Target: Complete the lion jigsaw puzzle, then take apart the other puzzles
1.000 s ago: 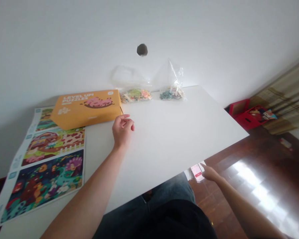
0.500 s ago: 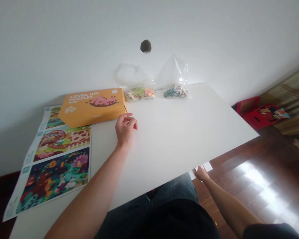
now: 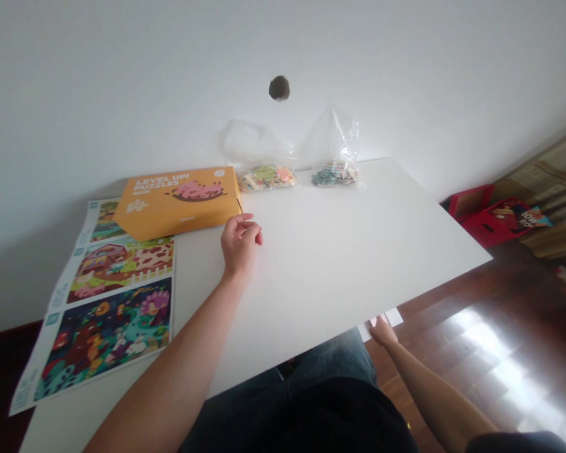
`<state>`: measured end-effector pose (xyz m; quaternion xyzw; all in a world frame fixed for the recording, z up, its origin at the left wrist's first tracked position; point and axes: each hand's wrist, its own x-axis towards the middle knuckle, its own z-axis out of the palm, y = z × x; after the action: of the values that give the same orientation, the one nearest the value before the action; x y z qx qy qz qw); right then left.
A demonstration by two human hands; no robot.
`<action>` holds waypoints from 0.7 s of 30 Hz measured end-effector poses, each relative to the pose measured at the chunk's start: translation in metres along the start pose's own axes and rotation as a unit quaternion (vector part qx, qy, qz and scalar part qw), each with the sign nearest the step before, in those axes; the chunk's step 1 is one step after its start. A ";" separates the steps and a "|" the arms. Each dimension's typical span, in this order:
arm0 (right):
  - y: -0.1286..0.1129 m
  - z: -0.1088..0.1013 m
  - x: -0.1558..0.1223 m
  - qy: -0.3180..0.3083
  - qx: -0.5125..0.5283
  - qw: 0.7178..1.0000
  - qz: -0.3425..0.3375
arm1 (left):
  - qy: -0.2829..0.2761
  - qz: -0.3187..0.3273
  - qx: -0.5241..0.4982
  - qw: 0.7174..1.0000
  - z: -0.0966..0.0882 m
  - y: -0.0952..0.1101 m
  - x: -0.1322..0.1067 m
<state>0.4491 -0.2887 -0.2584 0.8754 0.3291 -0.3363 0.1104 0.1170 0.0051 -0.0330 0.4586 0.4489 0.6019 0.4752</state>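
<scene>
The fingers (image 3: 248,225) of your left hand (image 3: 239,246) curl loosely into a narrow shape, holding nothing, just beside the corner of the orange cardboard puzzle box (image 3: 177,201) at upper left of centre. That hand sits over the smooth white rectangular tabletop (image 3: 358,251), with your forearm rising diagonally from the lower left and your wrist nearly straight.

Your right hand (image 3: 383,332) reaches beyond the table's near edge at lower right, its fingertips (image 3: 373,322) at a flat white card (image 3: 392,317). The table edge hides part of the card, and you cannot tell whether those fingertips are holding it.

Two clear plastic bags of jigsaw pieces (image 3: 266,177) (image 3: 334,175) lie along the table's far edge, right of the box. A long printed sheet of colourful illustrated scenes (image 3: 108,302) lies at the left, its upper end partly under the box. A red cardboard box (image 3: 485,220) sits beyond the table at the right.
</scene>
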 end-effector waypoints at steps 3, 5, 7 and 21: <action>0.001 0.004 0.000 -0.001 0.003 1.000 0.011 | 0.001 -0.001 0.005 1.000 0.000 -0.001 0.000; 0.003 0.006 0.001 -0.001 0.005 1.000 0.014 | 0.006 -0.002 0.007 1.000 0.000 -0.002 0.000; 0.004 0.009 0.002 -0.001 0.007 1.000 0.017 | 0.007 -0.002 0.007 1.000 0.001 -0.002 0.000; -0.026 -0.019 -0.041 0.008 -0.018 0.997 -0.071 | 0.006 0.031 0.044 0.999 -0.001 -0.002 -0.003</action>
<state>0.4188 -0.2814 -0.2158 0.8502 0.3974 -0.3307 0.0990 0.1171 0.0020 -0.0354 0.4889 0.4632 0.5991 0.4330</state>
